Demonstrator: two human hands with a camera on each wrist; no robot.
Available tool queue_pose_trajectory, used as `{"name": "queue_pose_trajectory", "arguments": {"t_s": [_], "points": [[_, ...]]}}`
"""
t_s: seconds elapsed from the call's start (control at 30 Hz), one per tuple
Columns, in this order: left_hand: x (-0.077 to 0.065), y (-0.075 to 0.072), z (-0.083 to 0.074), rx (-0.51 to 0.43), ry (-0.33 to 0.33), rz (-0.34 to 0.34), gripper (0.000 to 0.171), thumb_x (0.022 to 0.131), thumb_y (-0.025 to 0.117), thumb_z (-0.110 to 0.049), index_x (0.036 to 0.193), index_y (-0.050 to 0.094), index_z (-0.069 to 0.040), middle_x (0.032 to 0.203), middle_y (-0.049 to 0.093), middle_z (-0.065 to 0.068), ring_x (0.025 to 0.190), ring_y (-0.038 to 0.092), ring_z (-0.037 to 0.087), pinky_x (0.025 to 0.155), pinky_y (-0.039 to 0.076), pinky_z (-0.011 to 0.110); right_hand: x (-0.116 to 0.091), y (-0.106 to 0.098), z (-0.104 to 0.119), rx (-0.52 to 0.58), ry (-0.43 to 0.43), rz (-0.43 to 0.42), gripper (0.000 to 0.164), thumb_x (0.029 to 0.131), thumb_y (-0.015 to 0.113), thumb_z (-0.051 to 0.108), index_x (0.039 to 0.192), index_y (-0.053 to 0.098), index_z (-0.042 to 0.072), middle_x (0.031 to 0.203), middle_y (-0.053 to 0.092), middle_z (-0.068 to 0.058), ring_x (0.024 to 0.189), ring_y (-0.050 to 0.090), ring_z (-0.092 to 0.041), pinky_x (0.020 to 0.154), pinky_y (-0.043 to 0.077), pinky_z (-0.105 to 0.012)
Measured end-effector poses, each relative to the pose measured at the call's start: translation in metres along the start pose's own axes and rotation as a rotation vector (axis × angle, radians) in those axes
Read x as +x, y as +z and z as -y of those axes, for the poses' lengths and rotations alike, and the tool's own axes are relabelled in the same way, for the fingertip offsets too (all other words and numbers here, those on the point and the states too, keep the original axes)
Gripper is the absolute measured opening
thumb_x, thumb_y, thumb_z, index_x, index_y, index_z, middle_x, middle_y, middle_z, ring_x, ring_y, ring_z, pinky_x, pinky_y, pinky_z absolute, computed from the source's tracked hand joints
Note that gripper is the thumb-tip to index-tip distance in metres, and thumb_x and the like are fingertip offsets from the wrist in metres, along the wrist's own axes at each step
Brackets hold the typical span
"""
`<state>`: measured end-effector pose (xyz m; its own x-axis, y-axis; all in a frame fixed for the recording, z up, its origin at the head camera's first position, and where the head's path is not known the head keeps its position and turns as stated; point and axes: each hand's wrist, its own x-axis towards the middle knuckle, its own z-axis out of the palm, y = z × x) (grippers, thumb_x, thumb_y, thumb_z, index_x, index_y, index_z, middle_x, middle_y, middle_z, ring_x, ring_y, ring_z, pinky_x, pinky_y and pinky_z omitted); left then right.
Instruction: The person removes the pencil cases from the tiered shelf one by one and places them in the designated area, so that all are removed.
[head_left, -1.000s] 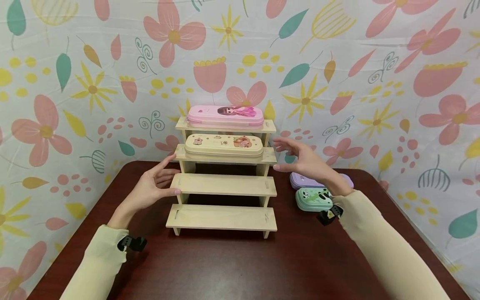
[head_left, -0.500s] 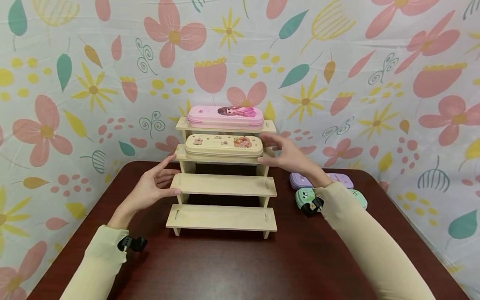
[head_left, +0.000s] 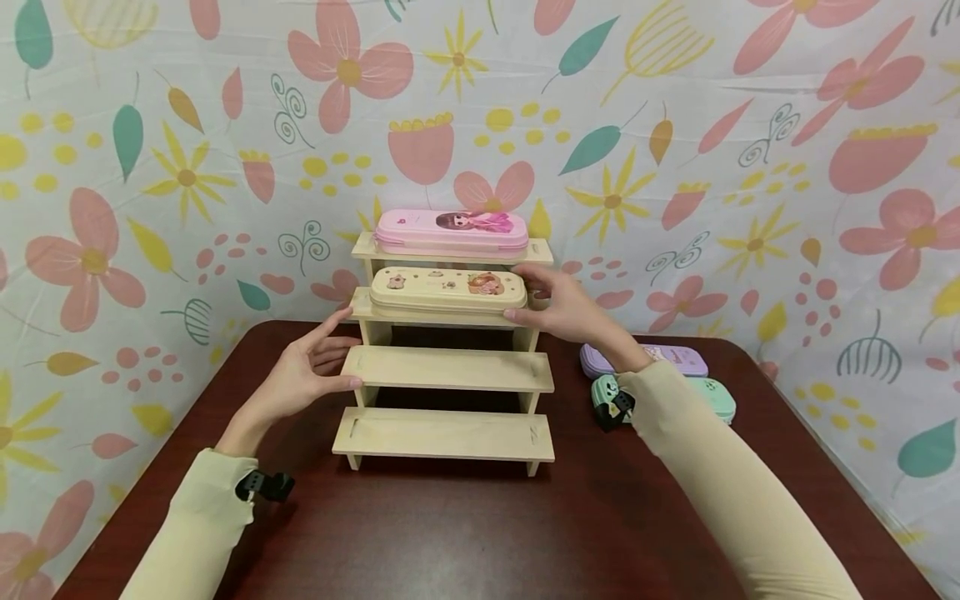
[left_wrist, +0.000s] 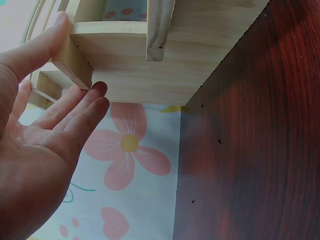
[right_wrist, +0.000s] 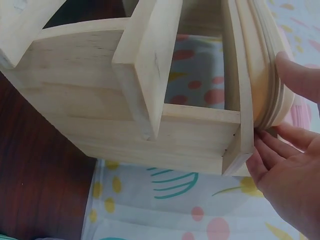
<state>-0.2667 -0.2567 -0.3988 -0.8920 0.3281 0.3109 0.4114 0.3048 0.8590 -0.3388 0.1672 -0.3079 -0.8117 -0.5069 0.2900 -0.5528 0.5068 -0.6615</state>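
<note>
A wooden four-step display stand [head_left: 442, 435] rises in the middle of the table. On its second shelf from the top lies a cream pencil case [head_left: 431, 287] with printed pictures. My right hand [head_left: 566, 307] holds the right end of that case, its thumb at the front and fingers behind. The right wrist view has the thumb against the case [right_wrist: 260, 75] and the fingers at its end. At the stand's left side is my left hand [head_left: 296, 379], with fingers extended; its thumb tip [left_wrist: 61, 20] touches a shelf's end.
A pink pencil case [head_left: 450, 235] with a girl printed on it lies on the top shelf. Right of the stand, a purple pencil case [head_left: 678, 360] and a green one [head_left: 716, 398] lie on the dark table [head_left: 450, 533]. A flowered cloth [head_left: 660, 100] hangs behind.
My right hand has moved left, from beside the stand to the cream case's right end, and its fingers have closed around it. The left hand stays where it was.
</note>
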Motion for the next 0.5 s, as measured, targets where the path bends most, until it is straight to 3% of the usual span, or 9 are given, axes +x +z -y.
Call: {"name": "queue_pose_trajectory", "arguments": {"t_s": [0.23,0.5], "points": [[0.0006,0.0004,0.0005,-0.01,0.007,0.0,0.103,0.087,0.087,-0.001,0.169,0.029,-0.024,0.146,0.057,0.025,0.137,0.055,0.04,0.111,0.046,0.048,0.001,-0.0003,0.0006,0.013,0.015,-0.008,0.077,0.09,0.086,0.022,0.153,0.049,-0.003,0.151,0.054,-0.019,0.131,0.057,-0.039,0.11,0.047,-0.055],[-0.0002,0.0007,-0.0007,-0.014,0.0,0.0,0.105,0.087,0.088,-0.002,0.169,0.028,-0.027,0.146,0.057,0.025,0.136,0.056,0.038,0.109,0.049,0.041,0.0053,0.0047,0.0085,0.015,0.022,0.002,0.078,0.091,0.086,0.029,0.155,0.052,0.003,0.143,0.063,-0.014,0.122,0.064,-0.03,0.098,0.053,-0.047]]}}
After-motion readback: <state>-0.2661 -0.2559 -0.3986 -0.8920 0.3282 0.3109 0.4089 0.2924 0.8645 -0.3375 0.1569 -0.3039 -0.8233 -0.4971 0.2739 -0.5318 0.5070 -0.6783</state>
